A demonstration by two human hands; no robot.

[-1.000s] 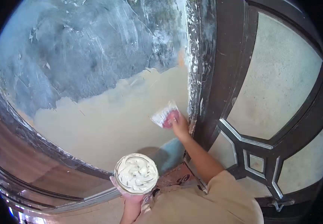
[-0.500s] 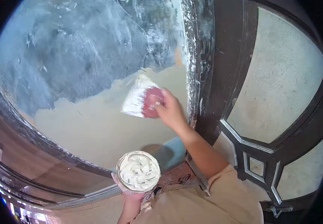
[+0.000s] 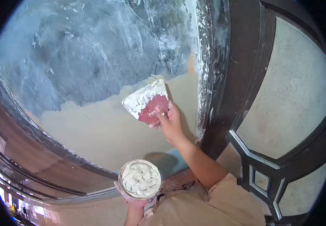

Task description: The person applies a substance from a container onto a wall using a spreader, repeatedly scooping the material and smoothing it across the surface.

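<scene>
My right hand (image 3: 167, 119) grips a red putty spreader (image 3: 153, 109), thumb on its face and fingers behind. White paste coats the spreader's wide edge, which overlaps the wall just below the border between bare and coated surface. Low in the view, my left hand (image 3: 132, 199) holds up a round bowl (image 3: 121, 185) from its side and underneath. Swirled white putty (image 3: 140, 178) fills the bowl. Ahead stands the wall, with a smooth beige coat (image 3: 91, 130) on its lower part and patchy blue-grey plaster (image 3: 91, 52) above.
A dark door (image 3: 242, 83) with pale panels stands on the right, beside a paint-specked frame strip (image 3: 205, 56). A scuffed dark trim (image 3: 53, 141) curves along the wall's left and lower side. Printed cardboard (image 3: 185, 184) lies below, near my body.
The spreader has turned in my right hand, so its coated edge now points more upward and its red face shows more. The view has shifted slightly; the bowl stays in my left hand.
</scene>
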